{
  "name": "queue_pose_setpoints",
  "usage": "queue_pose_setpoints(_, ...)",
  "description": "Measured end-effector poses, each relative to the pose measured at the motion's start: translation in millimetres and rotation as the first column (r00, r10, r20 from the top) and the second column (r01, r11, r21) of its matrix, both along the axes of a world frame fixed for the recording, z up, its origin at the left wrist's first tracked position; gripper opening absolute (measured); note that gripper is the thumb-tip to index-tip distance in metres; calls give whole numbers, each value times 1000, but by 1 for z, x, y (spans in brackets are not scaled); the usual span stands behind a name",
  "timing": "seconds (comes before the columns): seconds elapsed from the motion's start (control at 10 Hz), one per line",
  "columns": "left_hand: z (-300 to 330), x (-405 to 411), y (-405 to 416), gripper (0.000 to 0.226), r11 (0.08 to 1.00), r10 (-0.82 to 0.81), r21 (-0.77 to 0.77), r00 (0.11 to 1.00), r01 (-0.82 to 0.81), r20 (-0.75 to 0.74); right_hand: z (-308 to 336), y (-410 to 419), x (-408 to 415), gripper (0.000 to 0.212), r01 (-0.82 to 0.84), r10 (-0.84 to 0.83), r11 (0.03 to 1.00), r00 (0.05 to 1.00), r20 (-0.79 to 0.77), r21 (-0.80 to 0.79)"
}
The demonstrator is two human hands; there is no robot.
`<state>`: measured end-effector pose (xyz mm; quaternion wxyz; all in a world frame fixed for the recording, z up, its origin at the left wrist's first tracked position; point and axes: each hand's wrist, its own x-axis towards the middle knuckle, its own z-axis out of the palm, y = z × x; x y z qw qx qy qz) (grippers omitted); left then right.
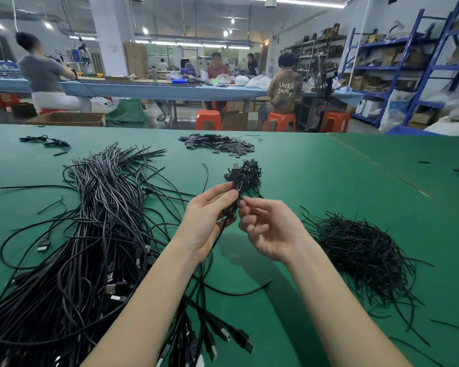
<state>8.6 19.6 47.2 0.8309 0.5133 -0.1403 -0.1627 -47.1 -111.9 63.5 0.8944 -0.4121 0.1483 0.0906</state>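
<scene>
Two snags wait nearest you. The tail of the coiled cable (245,172) drops from your left hand (210,221) into the heap of loose cables (96,221), so a sharp lift could, I judge, catch there and drag loops out of the coil. Your grip on it is also narrow, and the loops fanning above your fingertips could spring apart if it eases.

Your left hand is curled round the coil's waist, thumb pressed on top. The coil stands up and away from it, clear of the tabletop (329,181). Your right hand (268,229), just beside it, pinches a thin black strand (239,200) at that waist; tie or cable, I cannot tell. Right of it lies the pile of ties (355,242), and farthest off the black tabs (217,144).
</scene>
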Motion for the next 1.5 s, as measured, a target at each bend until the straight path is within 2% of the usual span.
queue_pose_setpoints(0.1, -1, 2, 2, 15, 999, 30, -33, 996, -33, -84, -6, -6, -3, 21, 362, 11, 381, 918, 396, -851)
queue_pose_setpoints(0.2, 0, 2, 2, 11, 997, 0, -74, 990, -10, -140, -15, -21, -3, 22, 633, 256, -242, 772, 581, -735)
queue_pose_setpoints(0.3, 0, 1, 1, 11, 997, -20, -75, 987, 9, -156, -21, -22, -4, 8, 743, 281, -225, 669, 688, -630)
queue_pose_setpoints(0.4, -2, 0, -1, 18, 997, 6, -73, 993, -15, -119, -28, -6, 1, 14, 707, 125, -121, 707, 696, -697)
queue_pose_setpoints(0.5, -3, 0, -2, 18, 999, 44, -16, 999, -45, -25, -15, 7, 8, 22, 236, -205, 927, 970, 132, -293)
queue_pose_setpoints(0.6, -4, 2, 0, 18, 995, 84, 51, 996, -85, 19, -10, 8, 5, 12, 58, -51, 993, 996, -74, 106)
queue_pose_setpoints(0.7, -6, 6, 1, 18, 993, 101, 71, 992, -95, -78, -11, -1, 1, 13, 317, -101, 572, 942, 319, -757)
queue_pose_setpoints(0.8, -7, 8, 1, 19, 997, 69, 48, 984, -62, -166, -12, -19, -1, 23, 581, 231, -149, 807, 543, -800)
queue_pose_setpoints(0.9, -7, 9, 0, 22, 998, 38, 57, 984, -28, -173, -11, -25, -8, 13, 632, 302, -212, 768, 565, -745)
queue_pose_setpoints(1.0, -7, 9, 1, 24, 998, 23, 54, 985, -14, -169, -8, -23, -10, 22, 641, 346, -210, 755, 558, -738)
queue_pose_setpoints(1.2, -8, 8, 1, 23, 998, 5, 57, 984, 5, -177, -10, -18, -6, 21, 696, 339, -284, 716, 610, -659)
queue_pose_setpoints(1.3, -7, 7, 0, 22, 999, 13, 51, 985, -4, -169, -19, -16, -4, 21, 758, 279, -287, 652, 705, -586)
queue_pose_setpoints(1.4, -8, 3, -6, 21, 996, 80, 40, 992, -76, -97, -31, -7, 2, 21, 773, 172, -238, 630, 757, -589)
queue_pose_setpoints(1.5, -10, -3, -12, 22, 980, 192, 47, 981, -193, 30, -34, 8, 12, 27, 646, -279, 302, 763, 583, -701)
